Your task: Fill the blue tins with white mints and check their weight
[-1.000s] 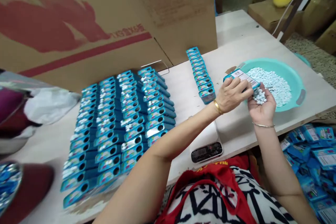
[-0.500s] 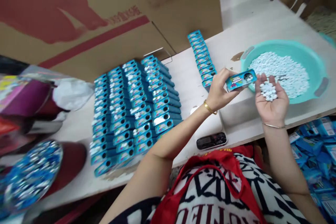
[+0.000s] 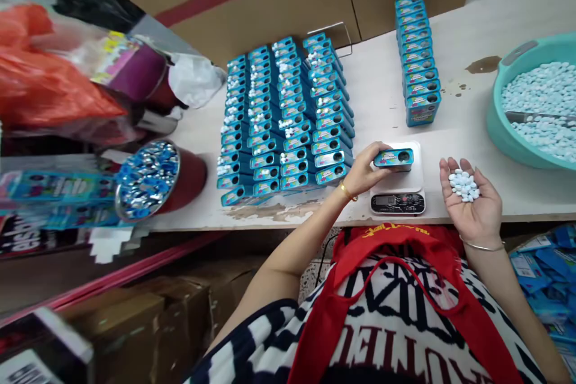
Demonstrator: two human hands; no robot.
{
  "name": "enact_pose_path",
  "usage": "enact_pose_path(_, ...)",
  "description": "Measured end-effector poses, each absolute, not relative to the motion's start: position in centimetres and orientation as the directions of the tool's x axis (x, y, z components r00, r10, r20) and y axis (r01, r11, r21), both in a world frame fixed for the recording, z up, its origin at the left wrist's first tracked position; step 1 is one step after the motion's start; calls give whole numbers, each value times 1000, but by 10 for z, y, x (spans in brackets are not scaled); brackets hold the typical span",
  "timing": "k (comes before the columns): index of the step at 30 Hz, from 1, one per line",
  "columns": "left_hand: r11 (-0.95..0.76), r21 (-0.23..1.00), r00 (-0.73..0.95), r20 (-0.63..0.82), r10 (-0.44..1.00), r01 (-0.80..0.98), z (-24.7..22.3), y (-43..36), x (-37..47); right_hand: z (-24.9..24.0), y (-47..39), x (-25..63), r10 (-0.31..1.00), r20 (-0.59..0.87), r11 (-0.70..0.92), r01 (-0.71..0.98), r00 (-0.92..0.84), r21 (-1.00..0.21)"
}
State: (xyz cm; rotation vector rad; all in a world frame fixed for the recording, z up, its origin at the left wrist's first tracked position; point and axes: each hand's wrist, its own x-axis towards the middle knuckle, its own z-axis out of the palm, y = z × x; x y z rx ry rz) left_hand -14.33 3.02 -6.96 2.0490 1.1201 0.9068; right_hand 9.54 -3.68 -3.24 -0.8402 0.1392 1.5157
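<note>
My left hand point(image 3: 366, 169) grips the end of a small blue box point(image 3: 393, 158) between thumb and fingers. The box stands over the white plate of a small scale point(image 3: 414, 175), its round hole facing up. Whether it rests on the plate is hard to tell. Palm up, my right hand point(image 3: 476, 211) cups a small heap of pale blue candies point(image 3: 464, 185) right of the scale. Further right a turquoise basin point(image 3: 498, 109) holds many more candies and a dark flat bar.
Rows of blue boxes point(image 3: 293, 153), many topped with candies, stand left of my left hand. A single row point(image 3: 417, 54) stands behind the scale. A red bucket point(image 3: 191, 173) of wrapped sweets is at left; a large carton point(image 3: 279, 9) lines the back.
My left hand has brought the blue box from beside the basin to over the scale. My right hand, still holding candies, is now away from the basin. The view has shifted left.
</note>
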Motion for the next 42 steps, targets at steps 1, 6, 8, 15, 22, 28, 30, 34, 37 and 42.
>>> enact_pose_path(1, -463, 761, 396, 293, 871, 455, -70, 29, -144, -32, -40, 93, 811, -576, -168, -903, 102, -397)
enact_pose_path(6, -546, 539, 220, 553, 804, 641, -48, 0, -140, -33, -58, 81, 782, -618, -220, -893, 79, -393)
enact_pose_path(8, -613, 505, 291, 577, 764, 608, -40, -22, -131, -35, -65, 76, 774, -631, -253, -887, 53, -386)
enact_pose_path(15, -710, 473, 703, 234, 672, 522, -52, -76, -74, -51, -89, 65, 741, -671, -371, -832, 2, -413)
enact_pose_path(22, -776, 334, 752, 232, 617, 534, -50, -78, -54, -58, -99, 65, 742, -670, -390, -807, 9, -444)
enact_pose_path(28, -751, 355, 715, 257, 650, 556, -55, -80, -56, -56, -101, 62, 728, -685, -415, -793, 3, -445)
enact_pose_path(30, -748, 363, 709, 263, 655, 556, -58, -81, -56, -55, -101, 61, 727, -687, -423, -795, -12, -434)
enact_pose_path(34, -760, 394, 724, 273, 634, 517, -56, -79, -60, -55, -99, 62, 720, -694, -416, -814, -24, -404)
enact_pose_path(37, -791, 440, 662, 445, 603, 425, -47, -67, -77, -55, -95, 62, 696, -717, -414, -838, -38, -357)
enact_pose_path(42, -597, 579, 174, 621, 764, 555, -48, -20, -121, -50, -84, 57, 716, -698, -343, -865, 11, -365)
